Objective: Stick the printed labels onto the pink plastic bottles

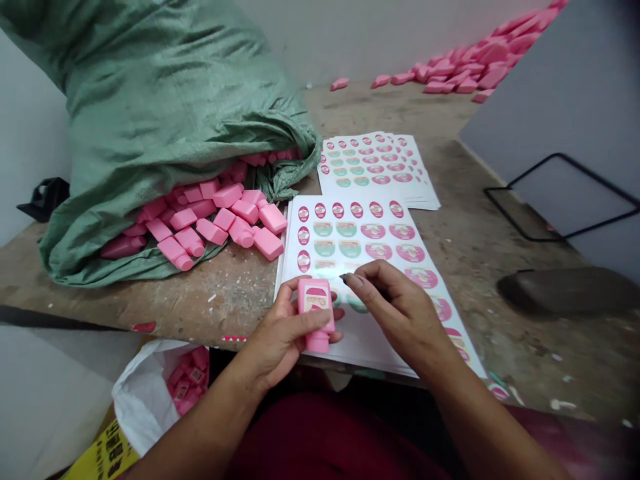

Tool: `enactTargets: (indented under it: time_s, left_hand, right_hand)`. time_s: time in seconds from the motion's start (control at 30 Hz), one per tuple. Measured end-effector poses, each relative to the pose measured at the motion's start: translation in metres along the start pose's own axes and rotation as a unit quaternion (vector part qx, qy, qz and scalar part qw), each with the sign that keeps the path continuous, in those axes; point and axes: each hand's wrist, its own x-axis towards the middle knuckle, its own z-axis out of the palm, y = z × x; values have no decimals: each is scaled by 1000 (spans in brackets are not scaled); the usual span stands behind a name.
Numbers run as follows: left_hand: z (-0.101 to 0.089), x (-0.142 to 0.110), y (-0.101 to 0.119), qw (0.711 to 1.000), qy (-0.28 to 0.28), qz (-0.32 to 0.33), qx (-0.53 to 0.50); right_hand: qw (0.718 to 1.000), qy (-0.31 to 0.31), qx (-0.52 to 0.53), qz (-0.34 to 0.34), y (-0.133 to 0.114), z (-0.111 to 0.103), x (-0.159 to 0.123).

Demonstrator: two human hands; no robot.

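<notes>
My left hand [283, 337] is shut around a pink plastic bottle [316, 307], held cap down with a pink label on its front. My right hand [400, 313] hovers just beside it, thumb and forefinger pinched together above a sheet of printed pink and green stickers [380, 250]. I cannot tell whether those fingertips hold a sticker. Some spots on the sheet look bare near the bottle. Behind it lies a stack of similar sticker sheets [375, 167].
A green woven sack [150, 113] spills pink bottles [215, 220] onto the scarred wooden table [200, 300]. A white bag [145, 393] of labelled bottles sits below the table edge. Pink bottles [475, 67] are heaped at the back. A black wire frame [560, 200] stands right.
</notes>
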Motion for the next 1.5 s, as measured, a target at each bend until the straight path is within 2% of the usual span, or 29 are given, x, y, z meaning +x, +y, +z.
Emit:
enactTargets:
  time_s: [0.23, 0.47, 0.6, 0.67, 0.77, 0.83, 0.93, 1.0, 1.07, 1.33, 1.5]
  left_hand:
    - [-4, -2, -2, 999, 4, 20, -34]
    - [-4, -6, -4, 999, 12, 51, 5]
    - [-4, -6, -7, 997, 13, 70, 23]
    - [-4, -6, -8, 997, 16, 74, 23]
    - [-3, -6, -10, 997, 18, 78, 15]
    - [-2, -5, -10, 996, 22, 83, 6]
    - [-2, -4, -10, 996, 27, 87, 4]
    - [-1, -5, -9, 995, 25, 91, 13]
    - [-1, -6, -8, 995, 18, 93, 28]
    - [-3, -9, -14, 989, 9, 107, 98]
    - [-5, -7, -18, 984, 15, 136, 112]
  right_hand:
    - [997, -46, -65, -21, -8, 3, -15]
    - [973, 19, -196, -123, -6, 8, -19]
    - [961, 50, -213, -167, -3, 11, -21]
    - [957, 52, -212, -192, -3, 11, -22]
    - [958, 20, -197, -205, -5, 11, -23]
    - [972, -3, -158, -175, -5, 11, -24]
    - [996, -44, -37, -71, -3, 12, -25]
    - [997, -64, 44, 1, -3, 14, -24]
    - [993, -65, 93, 42, -4, 15, -21]
    - [981, -28, 175, 72, -5, 19, -17]
    - [981, -26, 177, 81, -6, 22, -19]
